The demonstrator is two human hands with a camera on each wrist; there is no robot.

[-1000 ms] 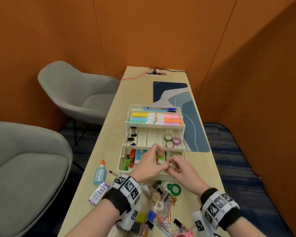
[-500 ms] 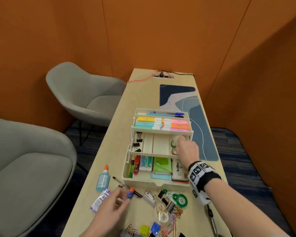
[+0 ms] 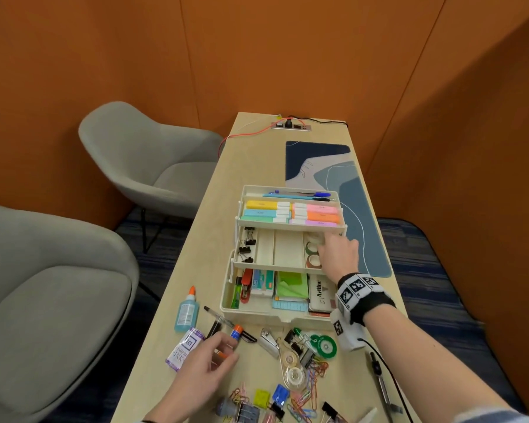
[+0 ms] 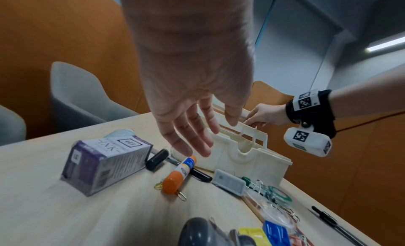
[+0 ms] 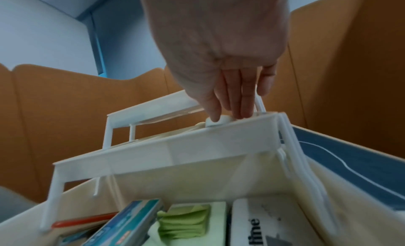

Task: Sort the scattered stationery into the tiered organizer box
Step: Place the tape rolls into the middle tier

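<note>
The long narrow table (image 3: 251, 166) runs away from the person, with bare wood along its left edge beside the organizer and at the far end, where a patterned desk mat (image 3: 333, 184) lies along the right edge. The tiered organizer box (image 3: 251, 312) stands mid-table with its three tiers stepped open; its right side is close to the mat and its front wall just behind the scattered stationery. The top tier holds highlighters (image 3: 290, 212) and pens, the middle tier has binder clips at its left end and tape rolls (image 3: 313, 254) at its right, with two bare compartments between them.

The right hand (image 3: 339, 254) reaches over the right end of the middle tier. In the right wrist view its fingers (image 5: 230, 97) point down, nearly straight, their tips on a small white block (image 5: 219, 121) at the tier's rim; whether they pinch it I cannot tell.

The left hand (image 3: 202, 374) hovers near the front left edge of the table, fingers spread and relaxed, holding nothing. Just beneath its fingertips lies a glue stick (image 4: 179, 175) across a black pen (image 3: 229, 325), with a purple ink box (image 4: 105, 164) just to its left and a blue glue bottle (image 3: 186, 312) nearer the left edge. Paper clips (image 3: 315, 374), a green tape reel (image 3: 326, 346) and correction tape crowd the near right.
</note>
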